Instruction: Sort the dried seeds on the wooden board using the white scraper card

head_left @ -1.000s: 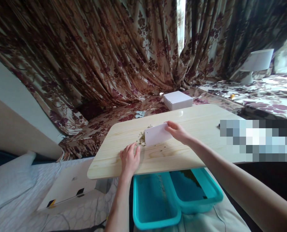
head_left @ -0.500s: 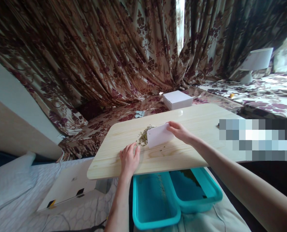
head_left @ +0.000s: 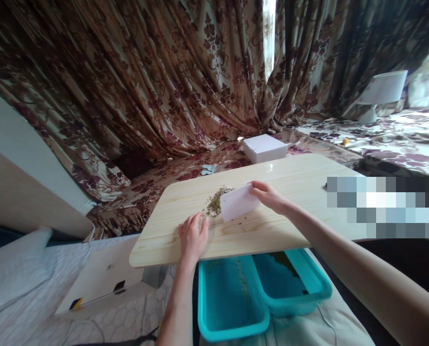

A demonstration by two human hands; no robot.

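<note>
In my right hand (head_left: 265, 194) is a white flat card (head_left: 239, 203) with rounded corners and a small hole, gripped by its right end. The card leans over the wooden tabletop (head_left: 294, 178), its left end against a heap of small greenish-brown dried bits (head_left: 213, 203). Just in front and to the left of the heap, my left hand (head_left: 193, 235) rests on the tabletop with fingers stretched out and nothing held. A few loose bits (head_left: 240, 222) lie below the card.
Two joined turquoise tubs (head_left: 232, 331) sit under the table's near edge; the right one holds dark leafy matter. Behind the table are a white box (head_left: 265, 148) and a pale blue cloth (head_left: 208, 169). A large pale carton (head_left: 99, 274) lies at the left, a lamp (head_left: 384, 89) stands far right.
Almost nothing differs. The card and both hands keep nearly the same places, with only a tiny shift of the whole view.
</note>
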